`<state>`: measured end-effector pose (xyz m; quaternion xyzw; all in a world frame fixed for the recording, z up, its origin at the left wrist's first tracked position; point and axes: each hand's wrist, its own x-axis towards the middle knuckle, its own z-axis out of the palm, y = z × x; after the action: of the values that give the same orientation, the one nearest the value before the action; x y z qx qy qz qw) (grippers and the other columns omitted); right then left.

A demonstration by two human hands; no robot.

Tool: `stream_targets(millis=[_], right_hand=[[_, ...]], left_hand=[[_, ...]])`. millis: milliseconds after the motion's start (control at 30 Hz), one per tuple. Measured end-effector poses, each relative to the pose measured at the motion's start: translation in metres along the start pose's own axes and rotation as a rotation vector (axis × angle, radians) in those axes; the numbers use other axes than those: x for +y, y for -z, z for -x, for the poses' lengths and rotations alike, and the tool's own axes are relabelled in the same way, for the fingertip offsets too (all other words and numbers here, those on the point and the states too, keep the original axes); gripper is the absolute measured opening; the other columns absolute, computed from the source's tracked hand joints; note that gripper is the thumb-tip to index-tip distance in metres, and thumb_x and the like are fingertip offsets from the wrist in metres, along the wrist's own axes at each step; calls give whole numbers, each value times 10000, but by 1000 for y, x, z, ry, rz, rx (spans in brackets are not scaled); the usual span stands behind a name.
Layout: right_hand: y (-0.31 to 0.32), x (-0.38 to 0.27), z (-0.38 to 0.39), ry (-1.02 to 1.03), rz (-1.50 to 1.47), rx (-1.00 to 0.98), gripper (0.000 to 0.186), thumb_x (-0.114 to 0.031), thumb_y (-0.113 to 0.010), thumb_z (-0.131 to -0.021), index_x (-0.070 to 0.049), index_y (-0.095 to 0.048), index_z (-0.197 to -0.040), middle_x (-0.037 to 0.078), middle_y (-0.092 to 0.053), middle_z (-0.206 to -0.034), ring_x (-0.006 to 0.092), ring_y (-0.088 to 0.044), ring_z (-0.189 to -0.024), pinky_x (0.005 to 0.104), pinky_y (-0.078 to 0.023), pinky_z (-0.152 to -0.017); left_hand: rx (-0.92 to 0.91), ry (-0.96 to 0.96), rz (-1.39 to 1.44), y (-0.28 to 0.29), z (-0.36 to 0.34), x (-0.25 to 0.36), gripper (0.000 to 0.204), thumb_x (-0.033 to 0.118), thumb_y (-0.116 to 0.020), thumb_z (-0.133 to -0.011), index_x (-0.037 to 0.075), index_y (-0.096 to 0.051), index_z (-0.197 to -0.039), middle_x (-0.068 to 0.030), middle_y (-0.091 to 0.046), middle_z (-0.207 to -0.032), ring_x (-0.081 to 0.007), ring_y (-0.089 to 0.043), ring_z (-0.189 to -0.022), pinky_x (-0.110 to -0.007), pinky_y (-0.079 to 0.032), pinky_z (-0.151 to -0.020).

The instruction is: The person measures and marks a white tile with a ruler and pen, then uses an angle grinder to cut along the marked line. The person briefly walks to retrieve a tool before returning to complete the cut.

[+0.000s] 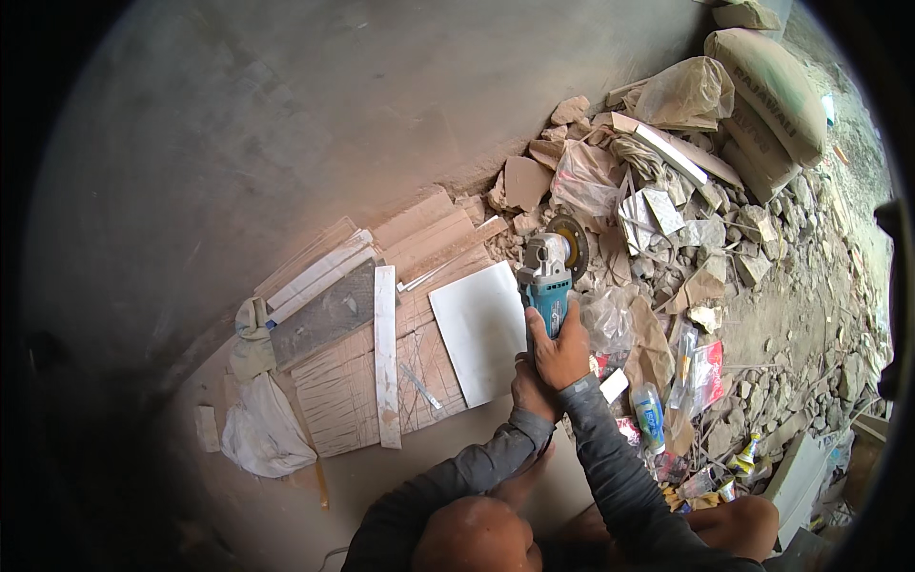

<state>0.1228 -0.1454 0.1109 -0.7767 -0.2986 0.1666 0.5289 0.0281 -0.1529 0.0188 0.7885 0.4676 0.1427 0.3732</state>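
An angle grinder (547,296) with a teal body and a grey metal head is held up in front of me. Its round cutting disc (569,246) faces right, toward the rubble. My right hand (562,351) wraps around the body, thumb along the casing. Below it, my left hand (534,389) is closed at the rear end of the grinder, its fingers partly hidden. Just left of the tool, a white tile (477,329) lies flat over the edge of a scored, dusty board (334,410). Disc and tile appear apart.
Tile strips (386,353) and a small metal ruler-like strip (420,386) lie on the board. A white bag (267,429) rests at left. Broken rubble, plastic wrappers and a blue-white bottle (649,418) cover the right side. Full sacks (767,95) stand by the grey wall (286,114).
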Motion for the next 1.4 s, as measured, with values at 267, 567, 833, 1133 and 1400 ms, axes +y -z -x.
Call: stream_targets(millis=[267, 567, 833, 1133, 1400], right_hand=[[9, 5, 3, -144, 186, 28, 569, -483, -740, -910, 37, -535, -1015, 299, -668, -770, 498, -678, -739, 537, -524, -665], [79, 38, 20, -199, 101, 115, 368, -301, -675, -997, 29, -645, -1158, 158, -732, -941, 231, -673, -823, 371, -524, -810], [69, 26, 36, -130, 55, 29, 360, -288, -700, -971, 25, -627, -1133, 194, -720, -833, 292, -700, -713, 392, -532, -683], [37, 27, 31, -156, -156, 24, 394, -350, -719, -962, 7, -634, -1103, 181, -697, -794, 300, -682, -673, 391, -528, -668], [23, 6, 24, -110, -51, -99, 442, -386, -737, -928, -3, -611, -1109, 208, -683, -826, 364, -686, -734, 418, -531, -695]], left_hand=[[-439, -40, 490, 27, 14, 14, 651, 351, -848, -791, -23, -539, -1224, -201, -656, -1106, -313, -670, -1101, -432, -538, -922], [76, -362, -602, 159, -214, -74, 797, 350, -809, -847, -31, -446, -1446, -235, -474, -1328, -428, -461, -1260, -505, -429, -1080], [-25, -309, -578, 157, -256, -106, 444, 298, -752, -910, -3, -609, -1203, -213, -582, -1217, -411, -576, -1172, -479, -492, -1014], [264, -347, -415, 145, -155, -45, 475, 211, -768, -868, -46, -551, -1204, -211, -583, -1101, -385, -608, -1034, -477, -512, -925], [-729, -276, 517, 61, 2, -18, 859, 249, -856, -776, 10, -417, -1475, -195, -578, -1397, -316, -607, -1252, -427, -499, -1051]])
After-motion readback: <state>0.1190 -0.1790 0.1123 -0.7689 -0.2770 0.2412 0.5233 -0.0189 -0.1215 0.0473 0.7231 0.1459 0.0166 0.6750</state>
